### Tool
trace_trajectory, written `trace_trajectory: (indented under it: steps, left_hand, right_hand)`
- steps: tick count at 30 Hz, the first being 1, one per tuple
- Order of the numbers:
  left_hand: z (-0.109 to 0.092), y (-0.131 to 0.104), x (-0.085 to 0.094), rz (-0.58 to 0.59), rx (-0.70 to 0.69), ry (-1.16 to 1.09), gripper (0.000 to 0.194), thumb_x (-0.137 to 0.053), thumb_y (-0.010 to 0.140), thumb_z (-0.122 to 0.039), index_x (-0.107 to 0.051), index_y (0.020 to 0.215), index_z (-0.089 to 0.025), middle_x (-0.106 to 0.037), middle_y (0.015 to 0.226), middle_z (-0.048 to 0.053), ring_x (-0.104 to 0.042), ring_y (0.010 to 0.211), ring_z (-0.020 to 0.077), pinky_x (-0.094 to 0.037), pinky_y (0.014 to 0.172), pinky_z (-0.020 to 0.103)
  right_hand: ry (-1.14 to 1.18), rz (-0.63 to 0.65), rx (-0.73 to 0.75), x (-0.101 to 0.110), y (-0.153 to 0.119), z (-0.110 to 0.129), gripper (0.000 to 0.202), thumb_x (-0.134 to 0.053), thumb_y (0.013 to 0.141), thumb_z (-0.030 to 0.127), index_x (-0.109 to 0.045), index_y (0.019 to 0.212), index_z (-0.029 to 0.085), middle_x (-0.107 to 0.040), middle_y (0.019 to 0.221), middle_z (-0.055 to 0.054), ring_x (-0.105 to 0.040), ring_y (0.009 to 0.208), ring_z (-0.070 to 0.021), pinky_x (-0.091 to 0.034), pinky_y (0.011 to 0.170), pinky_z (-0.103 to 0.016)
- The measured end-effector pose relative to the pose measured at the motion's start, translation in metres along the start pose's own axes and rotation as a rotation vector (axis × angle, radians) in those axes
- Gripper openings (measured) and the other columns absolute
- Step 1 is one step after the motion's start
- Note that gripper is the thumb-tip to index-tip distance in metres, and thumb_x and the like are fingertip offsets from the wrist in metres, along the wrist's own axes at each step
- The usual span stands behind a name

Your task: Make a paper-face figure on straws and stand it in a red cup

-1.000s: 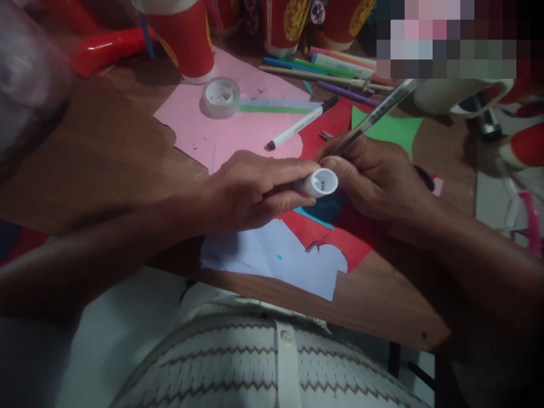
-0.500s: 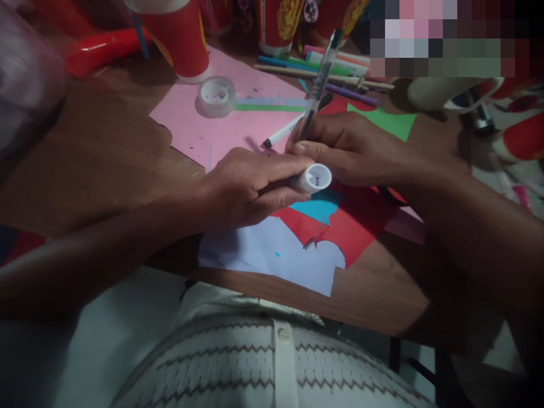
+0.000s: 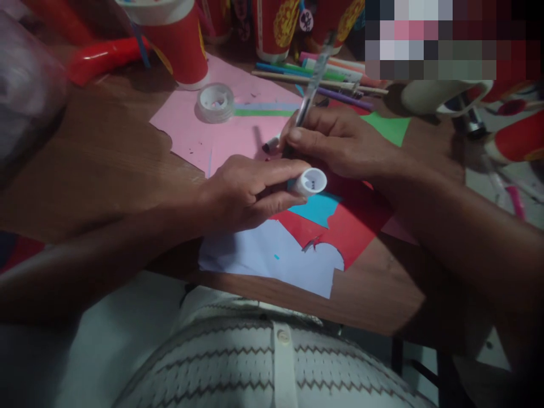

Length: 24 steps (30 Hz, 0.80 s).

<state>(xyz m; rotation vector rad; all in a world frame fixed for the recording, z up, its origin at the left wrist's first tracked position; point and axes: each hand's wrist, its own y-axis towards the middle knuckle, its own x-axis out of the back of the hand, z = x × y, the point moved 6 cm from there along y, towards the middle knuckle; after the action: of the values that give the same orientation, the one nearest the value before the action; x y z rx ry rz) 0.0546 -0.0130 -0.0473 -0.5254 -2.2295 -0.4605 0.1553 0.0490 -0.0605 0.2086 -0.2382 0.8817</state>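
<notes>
My left hand (image 3: 250,192) is closed around a short white tube (image 3: 302,184), whose round open end faces me. Inside that end a bit of paper and small dark marks show. Between thumb and fingers, my right hand (image 3: 340,133) grips a clear pen (image 3: 311,90), tilted with its top up and away. The pen's lower end is near the tube's far side; whether they touch I cannot tell. Below both hands lie a blue paper piece (image 3: 318,208), red paper (image 3: 357,226) and white paper (image 3: 263,249). A white marker (image 3: 272,143) lies partly behind my right hand.
A roll of clear tape (image 3: 215,103) sits on pink paper (image 3: 182,124). Behind stand a red paper cup (image 3: 181,48) and other red cups. Several coloured pens (image 3: 344,99) and thin sticks lie at the back right, near a white mug (image 3: 437,96). The table's front edge is close to me.
My right hand and the pen have moved slightly left and down, towards the tube, covering more of the white marker. My left hand still holds the tube.
</notes>
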Motion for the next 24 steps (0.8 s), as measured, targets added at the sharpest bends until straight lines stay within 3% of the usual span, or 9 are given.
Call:
trace_trajectory:
  steps: [3,7,10,15,19,21,24]
  left_hand:
    - [0.0,-0.004,0.003,-0.07,-0.038,-0.083,0.016,-0.06,0.08,-0.027,-0.069,0.092,-0.021,-0.069,0.072,-0.003,-0.057,0.059,0.0093,-0.047,0.059,0.019]
    - [0.006,-0.006,0.011,-0.19,0.054,-0.38,0.013,-0.059,0.082,-0.02,-0.067,0.092,-0.019,-0.067,0.065,-0.005,-0.052,0.045,0.0052,-0.044,0.044,0.016]
    - [0.009,-0.004,0.021,-0.337,0.094,-0.535,0.011,-0.059,0.082,-0.019,-0.067,0.09,-0.02,-0.067,0.063,-0.005,-0.052,0.044,0.0044,-0.044,0.04,0.015]
    - [0.011,0.001,0.03,-0.433,0.086,-0.473,0.01,-0.058,0.082,-0.018,-0.068,0.082,-0.021,-0.064,0.059,-0.005,-0.057,0.052,0.0076,-0.051,0.052,0.019]
    - [0.022,-0.003,0.031,-0.413,0.146,-0.348,0.01,-0.059,0.082,-0.026,-0.067,0.087,-0.023,-0.066,0.068,-0.002,-0.056,0.052,0.0101,-0.048,0.045,0.023]
    - [0.023,-0.005,0.032,-0.385,0.116,-0.268,0.013,-0.058,0.083,-0.027,-0.067,0.092,-0.027,-0.066,0.07,-0.002,-0.057,0.053,0.0108,-0.049,0.045,0.024]
    - [0.023,-0.004,0.032,-0.335,0.086,-0.201,0.022,-0.053,0.085,-0.023,-0.062,0.104,-0.03,-0.067,0.076,-0.003,-0.06,0.057,0.0123,-0.051,0.048,0.026]
  right_hand:
    - [0.119,-0.206,0.004,0.011,-0.018,0.002,0.026,-0.051,0.091,0.037,-0.059,0.085,0.013,-0.059,0.058,0.007,-0.054,0.049,-0.0037,-0.043,0.047,-0.013]
    - [0.185,-0.462,-0.059,0.023,-0.056,-0.001,0.014,-0.051,0.092,0.028,-0.059,0.088,0.017,-0.061,0.06,0.005,-0.056,0.049,-0.0066,-0.047,0.049,-0.017]
    - [0.252,-0.529,-0.086,0.023,-0.079,-0.012,0.013,-0.052,0.091,0.029,-0.06,0.097,0.02,-0.063,0.066,0.003,-0.06,0.055,-0.0098,-0.05,0.053,-0.022]
    - [0.12,-0.591,-0.03,0.022,-0.094,-0.006,0.015,-0.048,0.093,0.027,-0.057,0.104,0.022,-0.067,0.076,0.0,-0.065,0.061,-0.0131,-0.052,0.051,-0.023]
    - [-0.396,-0.532,0.145,0.017,-0.097,0.032,0.025,-0.047,0.09,0.015,-0.058,0.11,0.024,-0.07,0.084,-0.002,-0.068,0.075,-0.0145,-0.055,0.068,-0.027]
    - [-0.629,-0.391,0.295,0.005,-0.099,0.046,0.024,-0.05,0.088,0.012,-0.06,0.107,0.022,-0.071,0.086,-0.004,-0.068,0.08,-0.0162,-0.055,0.071,-0.028]
    - [-0.887,-0.216,0.459,-0.013,-0.106,0.048,0.019,-0.051,0.088,0.013,-0.062,0.102,0.019,-0.072,0.087,-0.007,-0.067,0.086,-0.0203,-0.053,0.076,-0.035]
